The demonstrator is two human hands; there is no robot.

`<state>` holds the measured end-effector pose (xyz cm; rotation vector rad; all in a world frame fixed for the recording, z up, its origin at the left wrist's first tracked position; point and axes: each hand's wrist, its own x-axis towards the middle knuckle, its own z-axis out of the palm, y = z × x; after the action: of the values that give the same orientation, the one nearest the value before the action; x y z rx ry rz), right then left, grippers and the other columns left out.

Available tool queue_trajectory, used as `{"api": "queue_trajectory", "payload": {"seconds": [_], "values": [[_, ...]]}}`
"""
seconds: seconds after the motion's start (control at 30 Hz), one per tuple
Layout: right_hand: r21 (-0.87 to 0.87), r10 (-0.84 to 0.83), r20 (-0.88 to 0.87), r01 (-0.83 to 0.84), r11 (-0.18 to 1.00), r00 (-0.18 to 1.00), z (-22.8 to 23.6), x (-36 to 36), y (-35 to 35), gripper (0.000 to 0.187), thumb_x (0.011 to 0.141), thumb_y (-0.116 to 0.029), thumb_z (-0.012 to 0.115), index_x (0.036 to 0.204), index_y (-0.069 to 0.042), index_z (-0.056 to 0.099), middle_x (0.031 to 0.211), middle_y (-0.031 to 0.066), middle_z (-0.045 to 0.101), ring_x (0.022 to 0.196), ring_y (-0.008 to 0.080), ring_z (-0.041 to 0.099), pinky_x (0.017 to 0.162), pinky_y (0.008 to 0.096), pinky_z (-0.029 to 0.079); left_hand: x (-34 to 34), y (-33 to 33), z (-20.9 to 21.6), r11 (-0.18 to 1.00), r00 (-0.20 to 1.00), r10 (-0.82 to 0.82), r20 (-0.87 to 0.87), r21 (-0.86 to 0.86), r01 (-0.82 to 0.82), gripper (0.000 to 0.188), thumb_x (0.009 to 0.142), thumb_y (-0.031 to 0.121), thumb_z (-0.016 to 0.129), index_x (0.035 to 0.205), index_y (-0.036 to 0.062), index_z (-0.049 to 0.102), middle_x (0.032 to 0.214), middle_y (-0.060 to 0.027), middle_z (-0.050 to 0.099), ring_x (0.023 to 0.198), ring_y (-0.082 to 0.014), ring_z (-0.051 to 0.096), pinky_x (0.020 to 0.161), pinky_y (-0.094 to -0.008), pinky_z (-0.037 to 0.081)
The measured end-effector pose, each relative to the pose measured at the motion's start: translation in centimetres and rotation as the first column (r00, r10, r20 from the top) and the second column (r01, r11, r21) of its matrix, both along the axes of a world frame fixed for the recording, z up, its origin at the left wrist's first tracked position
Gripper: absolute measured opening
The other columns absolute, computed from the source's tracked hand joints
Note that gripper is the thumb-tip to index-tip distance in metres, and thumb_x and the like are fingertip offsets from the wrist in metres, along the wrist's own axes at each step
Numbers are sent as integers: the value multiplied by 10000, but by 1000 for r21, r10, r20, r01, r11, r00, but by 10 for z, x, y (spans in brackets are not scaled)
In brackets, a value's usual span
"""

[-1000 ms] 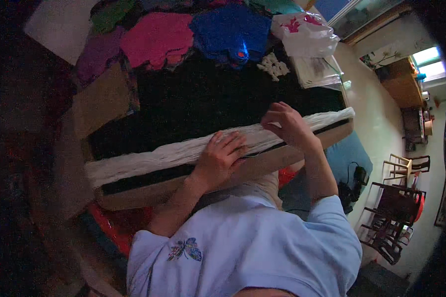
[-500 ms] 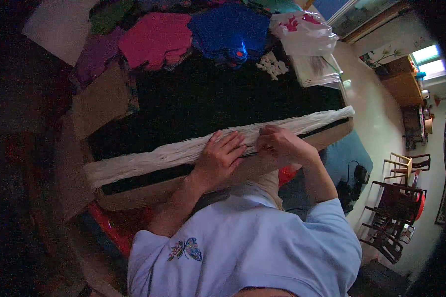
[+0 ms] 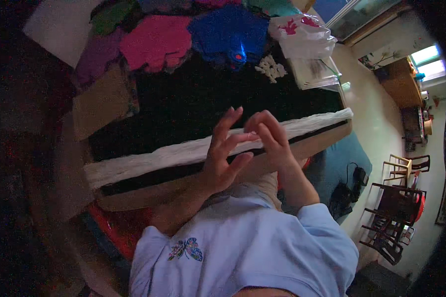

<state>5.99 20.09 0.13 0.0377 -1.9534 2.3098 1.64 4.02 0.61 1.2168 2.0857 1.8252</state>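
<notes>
Over the white yarn bundle [image 3: 178, 152], the left hand [image 3: 221, 159] spreads open. The right hand [image 3: 271, 134] curls there too, its grip unclear.

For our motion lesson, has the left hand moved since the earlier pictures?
Yes: the left hand lay on the white yarn; its top fingertips now reach upward in view, past it.

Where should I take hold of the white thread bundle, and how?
Probably the right end of the white thread bundle: it narrows there, while the left end spreads wider. I'd come from above on the right, closing across its width, since it lies lengthwise and the left grip and right grip partly block its middle from view.
</notes>
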Motion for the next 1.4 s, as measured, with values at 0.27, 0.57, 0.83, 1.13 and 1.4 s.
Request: {"api": "queue_trajectory", "payload": {"seconds": [0.27,0.57,0.83,1.13,1.4], "values": [[-770,251,196,-10,638,948,-7,-4,-50,321,898,-392,436,1006,-90,456,809,13,523,723,97,488,612,227,396,-15,-10,12,984,986,162,39,-80,-159,473,863,434,448,1189,95,502,1397,-126,252,1306,-283,196,1051,-440,162],[231,-77,6,74,970,997,-14,-9,-41,111,784,-9,586,891,5,563,859,37,568,802,90,543,731,225,471,-54,-98,-5,702,776,621,-111,-361,-614,297,850,215,556,1107,68,563,1125,-103,535,1003,-217,507,904,-337,363],[313,-160,-83,178,933,984,-1,-22,-31,178,790,74,550,961,26,564,895,52,612,832,122,577,731,245,475,-20,-63,10,970,964,81,255,-241,-17,115,833,110,564,883,49,648,903,-99,606,871,-191,528,813,-324,405],[712,141,-453,263,651,880,-12,-55,-23,146,794,-17,546,934,-22,587,863,143,612,749,231,625,641,298,500,-37,-38,25,919,952,76,296,350,-182,147,860,94,520,929,35,635,1186,-148,526,1204,-220,401,969,-349,346],[733,303,-240,-33,679,922,20,-17,-23,171,742,-44,594,913,-44,599,874,110,619,783,258,617,644,322,502,-64,-68,1,795,750,536,388,65,-603,208,910,177,459,930,34,609,1076,-126,585,1122,-193,475,949,-340,374]]}}
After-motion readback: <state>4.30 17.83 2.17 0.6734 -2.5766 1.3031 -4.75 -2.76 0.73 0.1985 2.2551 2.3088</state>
